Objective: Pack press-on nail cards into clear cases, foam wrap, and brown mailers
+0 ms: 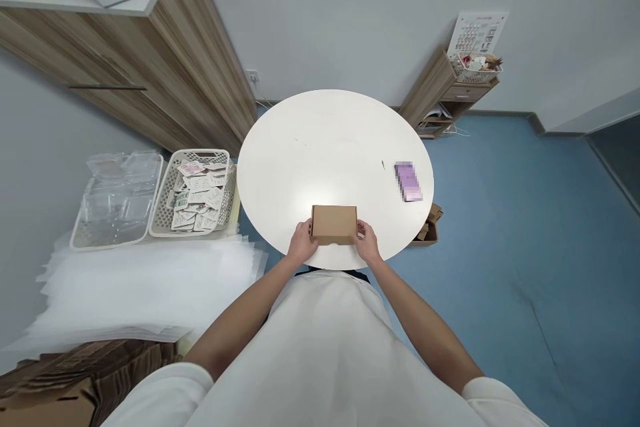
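A small brown cardboard box (pixel 334 221), its lid closed, is at the near edge of the white oval table (pixel 330 140). My left hand (pixel 303 241) grips its left end, and my right hand (pixel 367 241) has hold of the right end. Both hands have their fingers bent round the box's near corners. Whether the box rests on the tabletop or is slightly raised, I cannot tell. Farther right on the table lies a blurred purple item (pixel 408 181), with a small dark thin object (pixel 383 165) just left of it.
Left of the table stand a white basket of printed packets (pixel 197 197), a tray of clear plastic containers (pixel 117 200) and stacked white sheets (pixel 145 283). Flattened cardboard (pixel 55 387) lies lower left. An open carton (pixel 427 233) sits on the floor at right, below a wooden cabinet (pixel 430 87).
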`<state>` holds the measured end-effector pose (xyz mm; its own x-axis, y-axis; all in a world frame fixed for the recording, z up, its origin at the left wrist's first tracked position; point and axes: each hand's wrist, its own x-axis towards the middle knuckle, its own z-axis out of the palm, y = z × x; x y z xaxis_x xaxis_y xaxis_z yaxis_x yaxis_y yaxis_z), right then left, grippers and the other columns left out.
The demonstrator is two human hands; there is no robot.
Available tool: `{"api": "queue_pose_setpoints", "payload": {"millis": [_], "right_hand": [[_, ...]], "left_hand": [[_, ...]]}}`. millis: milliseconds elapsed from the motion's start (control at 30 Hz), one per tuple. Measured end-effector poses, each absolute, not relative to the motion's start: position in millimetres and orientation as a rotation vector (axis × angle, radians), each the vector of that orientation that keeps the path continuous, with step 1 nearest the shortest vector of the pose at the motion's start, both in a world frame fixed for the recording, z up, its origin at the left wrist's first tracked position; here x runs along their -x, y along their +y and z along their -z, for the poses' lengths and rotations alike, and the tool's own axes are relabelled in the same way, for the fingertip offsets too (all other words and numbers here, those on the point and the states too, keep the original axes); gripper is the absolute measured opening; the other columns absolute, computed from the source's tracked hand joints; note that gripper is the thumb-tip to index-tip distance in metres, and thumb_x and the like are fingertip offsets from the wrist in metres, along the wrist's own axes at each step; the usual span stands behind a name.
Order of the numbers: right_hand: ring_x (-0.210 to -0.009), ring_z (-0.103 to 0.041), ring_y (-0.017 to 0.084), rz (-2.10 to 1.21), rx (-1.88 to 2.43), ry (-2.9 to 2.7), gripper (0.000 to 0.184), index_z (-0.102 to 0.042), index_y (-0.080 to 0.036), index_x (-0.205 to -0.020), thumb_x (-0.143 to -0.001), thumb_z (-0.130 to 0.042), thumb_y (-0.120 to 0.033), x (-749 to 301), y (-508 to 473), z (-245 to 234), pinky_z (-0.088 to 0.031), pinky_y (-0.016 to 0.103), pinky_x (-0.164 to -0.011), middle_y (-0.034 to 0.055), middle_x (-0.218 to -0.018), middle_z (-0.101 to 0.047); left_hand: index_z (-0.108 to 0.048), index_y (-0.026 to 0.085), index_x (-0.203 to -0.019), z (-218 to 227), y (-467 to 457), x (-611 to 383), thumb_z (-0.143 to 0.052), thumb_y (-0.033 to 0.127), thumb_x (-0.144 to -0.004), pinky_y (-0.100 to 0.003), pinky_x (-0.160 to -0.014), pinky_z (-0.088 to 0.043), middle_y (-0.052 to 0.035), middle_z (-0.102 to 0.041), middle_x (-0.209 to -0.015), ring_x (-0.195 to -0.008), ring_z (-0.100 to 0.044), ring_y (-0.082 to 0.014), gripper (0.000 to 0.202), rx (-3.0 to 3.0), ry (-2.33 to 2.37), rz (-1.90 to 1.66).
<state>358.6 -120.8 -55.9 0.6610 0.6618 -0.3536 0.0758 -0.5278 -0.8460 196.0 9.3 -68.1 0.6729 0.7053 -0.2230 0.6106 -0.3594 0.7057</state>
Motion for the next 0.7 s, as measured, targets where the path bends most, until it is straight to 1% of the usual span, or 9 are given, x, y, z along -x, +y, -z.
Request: {"api": "queue_pose_setpoints", "payload": {"millis": [100,167,233,300,367,467,600,700], "right_hand": [[-0.103,-0.049,0.019,-0.823,2.064,-0.619,0.049,-0.038,-0.021,-0.118,-0.071,-0.050,-0.022,-360,-121,59,-0.047,0.034,-0.083,0.0098,-0.117,-0.043],[-0.106,-0.046,0.020,-0.835,2.089,-0.718,0.058,-0.033,-0.023,-0.123,-0.069,-0.054,-0.023,-360,-122,60,-0.046,0.035,-0.085,0.0090,-0.118,-0.040],[-0.109,-0.044,0.020,-0.860,2.110,-0.848,0.072,-0.025,-0.026,-0.129,-0.065,-0.058,-0.021,-361,-125,62,-0.045,0.035,-0.087,0.0082,-0.120,-0.037],[-0.106,-0.046,0.020,-0.864,2.146,-0.955,0.077,-0.019,-0.026,-0.132,-0.066,-0.057,-0.018,-363,-127,64,-0.044,0.035,-0.086,0.0079,-0.121,-0.037],[-0.100,-0.049,0.019,-0.817,2.202,-1.012,0.072,-0.019,-0.026,-0.132,-0.069,-0.051,-0.016,-363,-128,66,-0.044,0.035,-0.084,0.0079,-0.118,-0.041],[-0.094,-0.052,0.018,-0.699,2.259,-1.039,0.060,-0.026,-0.025,-0.129,-0.073,-0.045,-0.014,-363,-127,70,-0.043,0.036,-0.083,0.0064,-0.114,-0.048],[-0.083,-0.055,0.015,-0.650,2.262,-0.989,0.053,-0.034,-0.025,-0.124,-0.073,-0.045,-0.014,-361,-125,72,-0.045,0.032,-0.078,0.0035,-0.108,-0.055],[-0.076,-0.056,0.014,-0.653,2.288,-0.906,0.050,-0.038,-0.024,-0.120,-0.071,-0.047,-0.014,-356,-124,70,-0.045,0.030,-0.073,0.0028,-0.103,-0.058]], "left_hand": [[-0.028,0.019,-0.127,70,11,-195,-0.053,0.015,-0.068,-0.030,-0.073,-0.043,-0.0087,-0.045,-0.103,-0.089,-0.051,-0.0192,0.064,-2.121,0.973,-0.100],[-0.020,0.019,-0.131,71,15,-194,-0.055,0.018,-0.068,-0.031,-0.073,-0.043,-0.0091,-0.045,-0.104,-0.091,-0.051,-0.0206,0.072,-2.154,0.952,-0.075],[-0.011,0.019,-0.134,73,19,-193,-0.056,0.021,-0.069,-0.031,-0.072,-0.043,-0.0088,-0.045,-0.102,-0.090,-0.051,-0.0214,0.080,-2.191,0.914,-0.053],[-0.006,0.019,-0.136,75,24,-191,-0.056,0.022,-0.070,-0.031,-0.071,-0.042,-0.0079,-0.046,-0.100,-0.088,-0.052,-0.0211,0.082,-2.232,0.873,-0.034],[-0.006,0.020,-0.136,78,28,-190,-0.054,0.023,-0.073,-0.030,-0.070,-0.042,-0.0072,-0.046,-0.099,-0.087,-0.052,-0.0210,0.079,-2.277,0.841,-0.031],[-0.010,0.020,-0.135,84,31,-189,-0.051,0.023,-0.076,-0.030,-0.069,-0.042,-0.0068,-0.047,-0.098,-0.087,-0.052,-0.0208,0.072,-2.324,0.815,-0.052],[-0.019,0.020,-0.132,86,29,-188,-0.051,0.023,-0.077,-0.029,-0.070,-0.043,-0.0052,-0.049,-0.095,-0.083,-0.053,-0.0185,0.064,-2.300,0.846,-0.075],[-0.025,0.022,-0.129,80,25,-189,-0.052,0.020,-0.075,-0.028,-0.073,-0.043,-0.0049,-0.051,-0.097,-0.085,-0.054,-0.0171,0.060,-2.239,0.910,-0.087]]}}
